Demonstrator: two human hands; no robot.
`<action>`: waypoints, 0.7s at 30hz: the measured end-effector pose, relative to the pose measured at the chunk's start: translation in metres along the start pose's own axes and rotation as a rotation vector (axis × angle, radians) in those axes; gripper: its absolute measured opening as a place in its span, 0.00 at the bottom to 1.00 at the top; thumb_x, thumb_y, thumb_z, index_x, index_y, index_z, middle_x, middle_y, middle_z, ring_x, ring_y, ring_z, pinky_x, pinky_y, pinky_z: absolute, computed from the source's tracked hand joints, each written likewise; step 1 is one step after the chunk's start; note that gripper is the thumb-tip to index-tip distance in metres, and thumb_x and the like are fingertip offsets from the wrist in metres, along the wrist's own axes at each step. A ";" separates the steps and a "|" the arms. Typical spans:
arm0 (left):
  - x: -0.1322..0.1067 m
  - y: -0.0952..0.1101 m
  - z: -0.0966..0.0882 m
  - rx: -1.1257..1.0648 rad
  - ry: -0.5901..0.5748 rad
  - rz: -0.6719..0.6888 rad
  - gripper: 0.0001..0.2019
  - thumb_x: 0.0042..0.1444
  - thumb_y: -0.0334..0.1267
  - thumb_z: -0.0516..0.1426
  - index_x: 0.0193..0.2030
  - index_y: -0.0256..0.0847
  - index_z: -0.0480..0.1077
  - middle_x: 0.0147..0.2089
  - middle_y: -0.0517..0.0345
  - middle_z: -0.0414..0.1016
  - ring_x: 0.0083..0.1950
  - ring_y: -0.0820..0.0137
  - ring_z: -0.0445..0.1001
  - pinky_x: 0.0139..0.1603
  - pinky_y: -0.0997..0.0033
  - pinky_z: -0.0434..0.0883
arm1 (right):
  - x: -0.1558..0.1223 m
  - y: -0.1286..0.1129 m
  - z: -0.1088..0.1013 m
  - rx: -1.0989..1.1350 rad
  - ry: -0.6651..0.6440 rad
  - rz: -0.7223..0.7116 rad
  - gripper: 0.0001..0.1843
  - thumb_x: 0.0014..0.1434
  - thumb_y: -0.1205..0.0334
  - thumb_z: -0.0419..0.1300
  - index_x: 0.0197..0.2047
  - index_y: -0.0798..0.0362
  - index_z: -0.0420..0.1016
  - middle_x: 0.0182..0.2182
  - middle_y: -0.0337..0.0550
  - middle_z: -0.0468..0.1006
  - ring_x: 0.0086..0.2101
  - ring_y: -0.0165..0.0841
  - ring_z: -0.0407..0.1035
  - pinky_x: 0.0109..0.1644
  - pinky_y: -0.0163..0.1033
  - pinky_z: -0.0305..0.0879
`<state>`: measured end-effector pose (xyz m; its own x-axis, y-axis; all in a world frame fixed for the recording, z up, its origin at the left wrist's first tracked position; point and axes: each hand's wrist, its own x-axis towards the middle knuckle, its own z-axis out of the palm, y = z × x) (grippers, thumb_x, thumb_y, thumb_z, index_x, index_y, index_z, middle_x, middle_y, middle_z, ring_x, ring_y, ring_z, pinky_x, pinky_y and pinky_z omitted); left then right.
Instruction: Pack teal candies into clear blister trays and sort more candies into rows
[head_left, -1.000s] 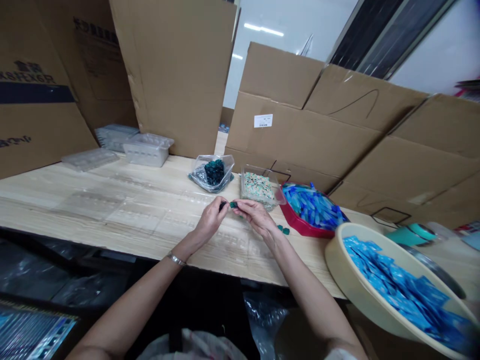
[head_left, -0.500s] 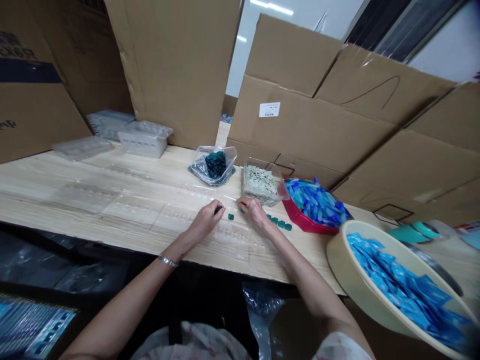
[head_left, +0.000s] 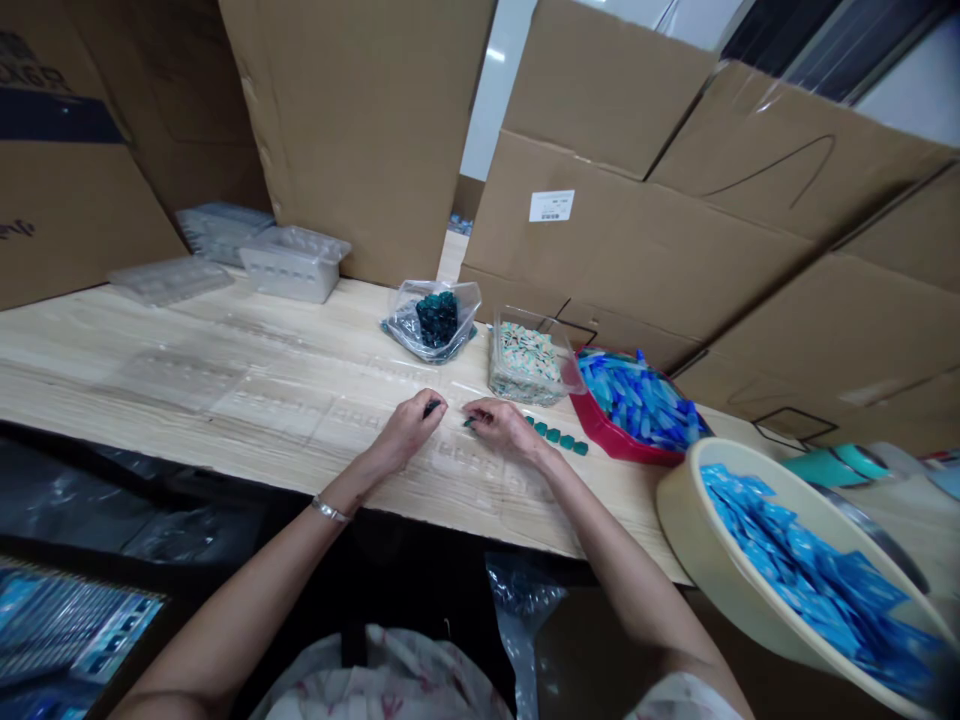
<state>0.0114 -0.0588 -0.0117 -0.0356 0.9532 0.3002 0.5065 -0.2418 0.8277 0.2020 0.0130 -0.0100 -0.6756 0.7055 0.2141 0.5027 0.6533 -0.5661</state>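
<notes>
On the carton [head_left: 82, 200] at the far left, above a dark blue band [head_left: 56, 118], large print is cut by the picture edge; I can read "X6" and after it one character. Lower is some purple writing [head_left: 16, 228], which I cannot read. The cardboard panel [head_left: 637, 225] behind the desk [head_left: 90, 350] carries a white label [head_left: 551, 205] with a barcode, but its text is too small.

The desk has a pale wood-grain top, and clear moulded trays [head_left: 270, 403] lie flat on it. Tall cardboard closes the back side; through a gap one sees a pale wall [head_left: 489, 110].

The left hand [head_left: 409, 428] is curled, and its grip holds a dark piece [head_left: 431, 408] near the fingertips. The right hand [head_left: 501, 425] is bent over a small green piece [head_left: 469, 421] on the desk side nearer to the left hand; whether its grip pinches this piece, I cannot tell. More green pieces [head_left: 553, 435] make a slanting row just beside the right wrist.

Beyond the hands stand a transparent bag [head_left: 405, 325] of similar pieces and a clear tub [head_left: 517, 386] of small pale bits. To the right are a red basin [head_left: 600, 430] full of blue sticks [head_left: 634, 400], a cream basin [head_left: 697, 540] with blue packets [head_left: 795, 560], and a turquoise bottle [head_left: 829, 465].
</notes>
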 end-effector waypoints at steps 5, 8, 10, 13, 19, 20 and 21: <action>-0.001 0.005 0.013 -0.077 -0.084 -0.037 0.09 0.55 0.39 0.51 0.38 0.38 0.68 0.28 0.60 0.70 0.29 0.73 0.68 0.32 0.75 0.64 | -0.002 -0.016 -0.006 0.176 0.194 0.029 0.11 0.51 0.66 0.57 0.39 0.55 0.75 0.34 0.45 0.76 0.33 0.32 0.70 0.39 0.38 0.67; 0.002 0.006 0.024 -0.148 -0.068 -0.075 0.12 0.54 0.42 0.52 0.39 0.36 0.68 0.24 0.62 0.68 0.25 0.74 0.65 0.28 0.75 0.63 | -0.004 -0.032 -0.005 0.155 0.279 -0.012 0.10 0.53 0.67 0.56 0.39 0.53 0.75 0.34 0.44 0.75 0.33 0.32 0.70 0.40 0.38 0.67; 0.004 0.005 0.029 -0.198 -0.061 -0.109 0.12 0.54 0.43 0.51 0.39 0.36 0.67 0.22 0.64 0.66 0.22 0.75 0.64 0.26 0.75 0.63 | -0.006 -0.040 -0.003 0.158 0.316 -0.024 0.10 0.54 0.66 0.55 0.38 0.52 0.75 0.34 0.44 0.74 0.34 0.32 0.70 0.40 0.38 0.68; 0.005 0.004 0.032 -0.279 -0.071 -0.152 0.12 0.54 0.43 0.51 0.38 0.36 0.67 0.20 0.66 0.63 0.20 0.76 0.62 0.23 0.76 0.62 | -0.008 -0.043 0.000 0.175 0.338 -0.043 0.09 0.55 0.66 0.54 0.37 0.51 0.75 0.35 0.44 0.74 0.36 0.33 0.69 0.40 0.38 0.68; 0.004 0.011 0.030 -0.327 -0.060 -0.172 0.11 0.53 0.40 0.51 0.39 0.36 0.67 0.19 0.69 0.59 0.17 0.79 0.57 0.18 0.79 0.58 | -0.009 -0.042 0.002 0.149 0.416 -0.038 0.07 0.55 0.66 0.54 0.34 0.51 0.74 0.34 0.45 0.75 0.36 0.34 0.70 0.39 0.38 0.68; 0.004 0.012 0.030 -0.346 -0.067 -0.182 0.11 0.53 0.40 0.51 0.39 0.36 0.67 0.19 0.69 0.59 0.17 0.79 0.57 0.18 0.79 0.58 | -0.009 -0.043 0.003 0.121 0.427 -0.041 0.08 0.56 0.66 0.53 0.35 0.51 0.73 0.35 0.46 0.75 0.37 0.35 0.69 0.40 0.39 0.68; 0.004 0.014 0.030 -0.369 -0.080 -0.195 0.12 0.53 0.41 0.51 0.40 0.37 0.67 0.19 0.69 0.58 0.17 0.79 0.56 0.17 0.79 0.58 | -0.009 -0.043 0.003 0.090 0.433 -0.046 0.08 0.56 0.66 0.53 0.35 0.51 0.73 0.35 0.46 0.75 0.38 0.35 0.69 0.41 0.40 0.67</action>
<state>0.0438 -0.0530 -0.0135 -0.0262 0.9950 0.0959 0.1539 -0.0907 0.9839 0.1850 -0.0227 0.0097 -0.3980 0.7388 0.5438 0.4159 0.6737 -0.6109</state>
